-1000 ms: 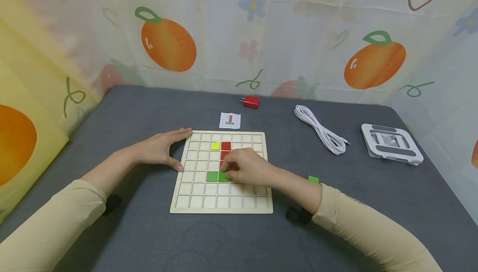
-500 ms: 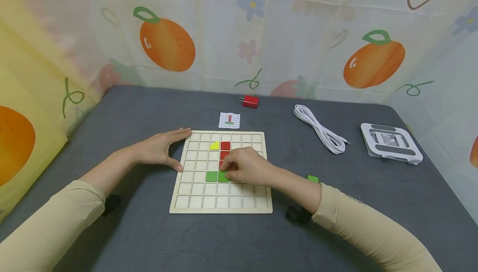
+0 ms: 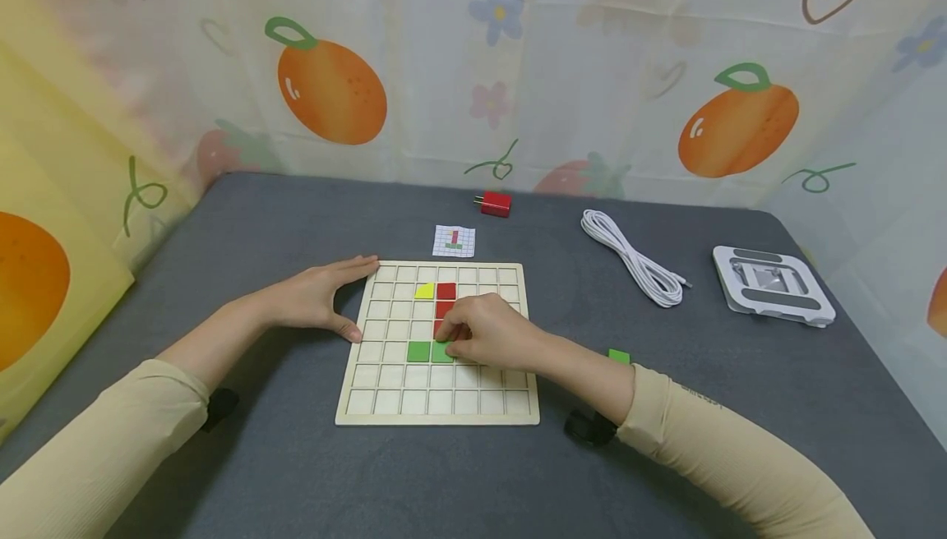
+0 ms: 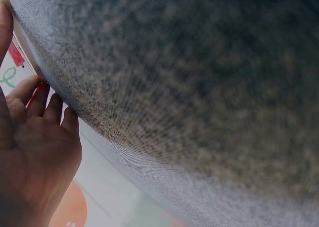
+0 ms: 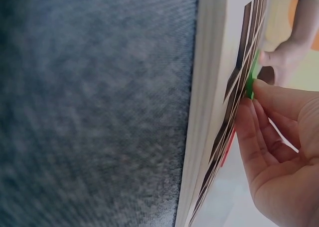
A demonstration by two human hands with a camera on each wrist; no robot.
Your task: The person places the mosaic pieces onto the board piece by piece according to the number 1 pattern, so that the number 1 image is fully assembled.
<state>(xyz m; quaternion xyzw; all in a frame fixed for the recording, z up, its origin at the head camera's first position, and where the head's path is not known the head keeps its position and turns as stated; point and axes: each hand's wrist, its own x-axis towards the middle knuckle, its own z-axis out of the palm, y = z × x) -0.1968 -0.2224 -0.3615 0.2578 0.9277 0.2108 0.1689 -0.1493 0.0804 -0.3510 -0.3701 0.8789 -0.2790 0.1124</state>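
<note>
A wooden grid board (image 3: 436,419) lies on the grey table. My right hand (image 3: 491,329) pinches a green square tile (image 3: 440,352) at a cell of the grid, thumb and fingertips right at its edge. Another green tile (image 3: 418,352) sits in the cell to its left. Above them runs a column of red tiles (image 3: 446,292), the lowest partly hidden by my fingers. A yellow tile (image 3: 425,291) with a slanted corner lies left of the top red one. My left hand (image 3: 314,297) rests along the board's left edge, fingers extended to the far corner, thumb lower down.
Just beyond the board lies a small card (image 3: 454,241) printed with a coloured grid pattern. Farther back is a red plug adapter (image 3: 495,204). To the right are a coiled white cable (image 3: 636,260) and a white-grey folding stand (image 3: 774,284). A loose green tile (image 3: 620,356) shows behind my right forearm.
The green tile under my right fingers has settled slightly and now looks level with its green neighbour. Both hands stay in the same places.
</note>
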